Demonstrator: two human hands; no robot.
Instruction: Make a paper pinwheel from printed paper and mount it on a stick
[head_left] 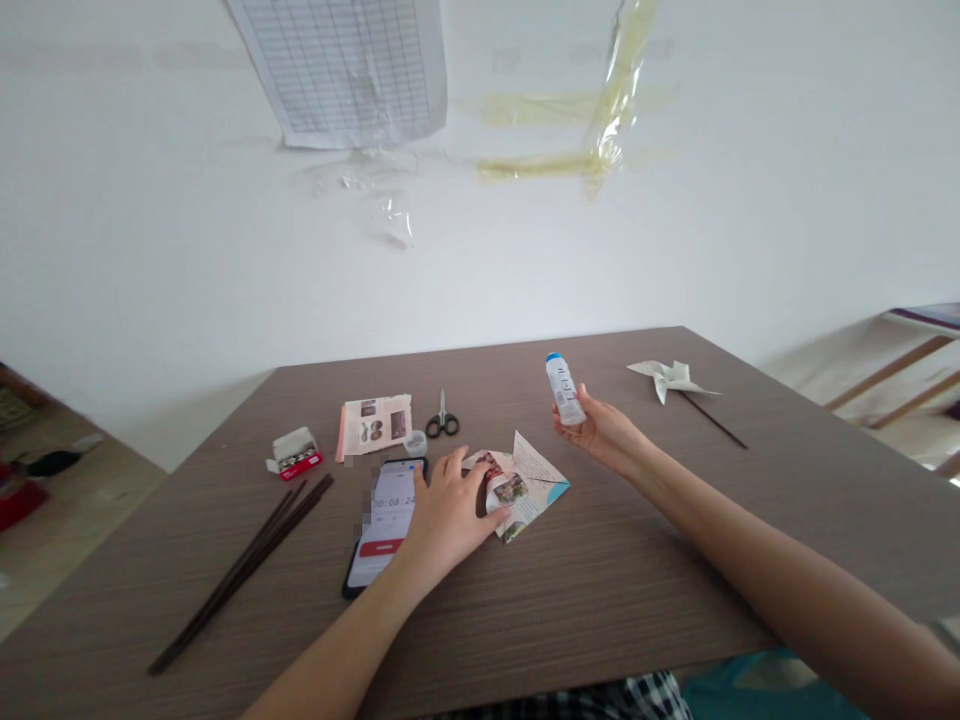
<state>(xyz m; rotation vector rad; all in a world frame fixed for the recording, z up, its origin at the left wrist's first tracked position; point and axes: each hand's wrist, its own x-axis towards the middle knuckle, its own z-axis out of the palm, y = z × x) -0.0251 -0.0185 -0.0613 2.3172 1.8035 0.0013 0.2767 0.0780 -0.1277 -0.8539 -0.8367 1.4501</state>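
My right hand point(589, 420) is closed around the lower end of a white glue bottle point(562, 385) with a blue top, raised above the table. On a folded piece of printed paper point(529, 480) rests my left hand point(454, 510), its fingers spread and the thumb at the paper's near left edge. Part of the paper is hidden under that hand. The paper has pointed flaps and lies on the table between my hands. Just left of my left hand lies a phone point(382, 525) with a running timer on its screen.
Scissors point(442, 420), a small clear cup point(415, 444) and a stack of printed paper point(375, 425) lie farther back. Dark sticks point(240, 575) and a small open box point(295, 455) are at left. A paper pinwheel point(667, 380) on a stick lies at right. A wall point(480, 270) stands behind.
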